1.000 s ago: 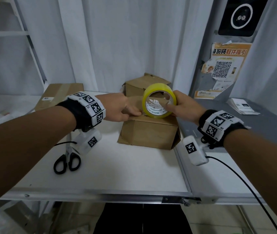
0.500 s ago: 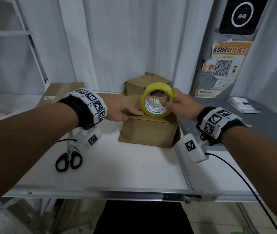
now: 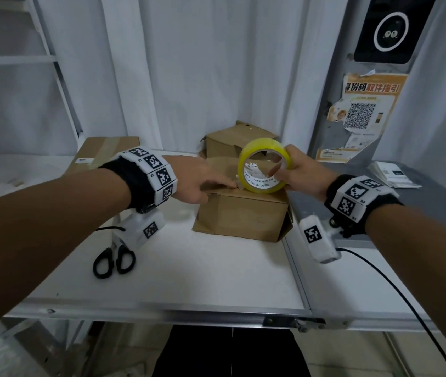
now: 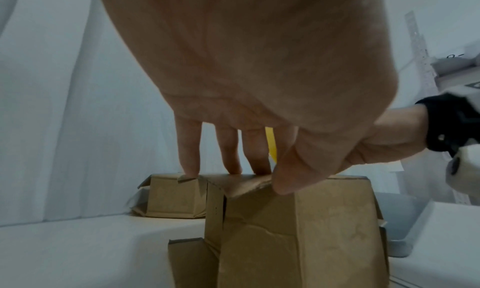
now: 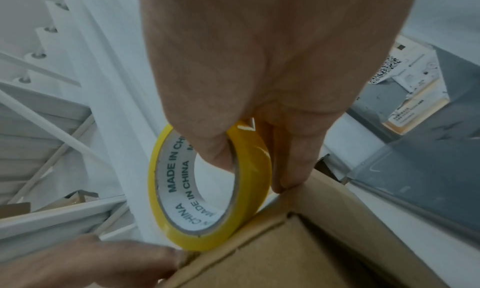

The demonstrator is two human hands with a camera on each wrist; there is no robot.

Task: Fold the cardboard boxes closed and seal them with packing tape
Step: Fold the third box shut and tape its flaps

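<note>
Now right hand (image 3: 302,174) gripping yellow tape roll (image 3: 264,165), shifted toward brown cardboard box (image 3: 243,216) right edge; left hand (image 3: 197,183) fingers straight, pressing flaps; taping underway.

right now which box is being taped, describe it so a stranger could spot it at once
Start at the white table in front of the white curtain. Three cardboard boxes sit toward its back: the box being taped is the nearest one, by the table's right edge. Only it has the left hand pressing its top flaps and the right hand holding a yellow tape roll on it.
</note>
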